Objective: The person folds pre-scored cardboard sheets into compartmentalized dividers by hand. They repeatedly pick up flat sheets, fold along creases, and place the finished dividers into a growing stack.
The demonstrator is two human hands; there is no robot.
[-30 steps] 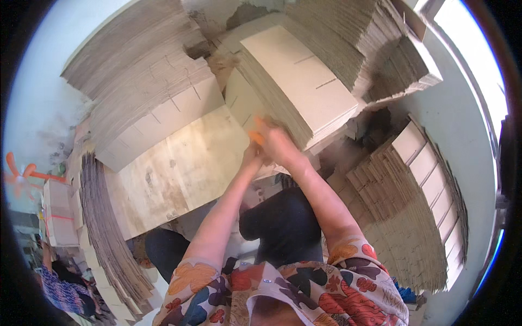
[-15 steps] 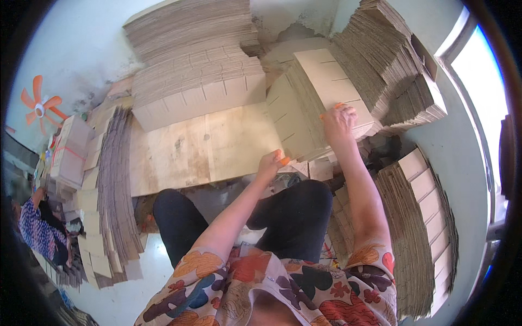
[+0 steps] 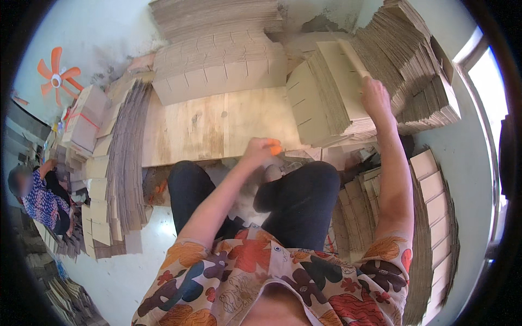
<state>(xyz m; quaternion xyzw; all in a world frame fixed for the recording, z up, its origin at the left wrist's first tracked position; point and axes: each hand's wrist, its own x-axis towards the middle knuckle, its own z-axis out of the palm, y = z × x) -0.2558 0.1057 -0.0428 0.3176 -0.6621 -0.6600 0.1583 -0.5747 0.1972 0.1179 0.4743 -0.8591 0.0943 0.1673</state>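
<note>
My right hand (image 3: 376,98) is closed on the near right edge of a slotted cardboard sheet (image 3: 352,58), which tilts up along the right side of a stack of cardboard sheets (image 3: 333,92). Its fingertips are mostly hidden behind the hand and sheet. My left hand (image 3: 260,152) hovers at the front edge of the wooden board (image 3: 217,130), to the left of the stack's near corner. Orange covers (image 3: 274,146) sit on its fingertips. Those fingers are curled together, and nothing shows in them.
Slotted cardboard (image 3: 217,70) is piled at the back of the board. A tall stack (image 3: 399,54) leans at the far right, another (image 3: 435,212) stands by my right arm. Leftward are more sheets (image 3: 128,163), an orange fan (image 3: 56,80) and a seated person (image 3: 46,195).
My right hand has moved away and right, raising the top sheet's edge off the stack. My left hand has drawn slightly left from the stack's corner. The view has shifted a little.
</note>
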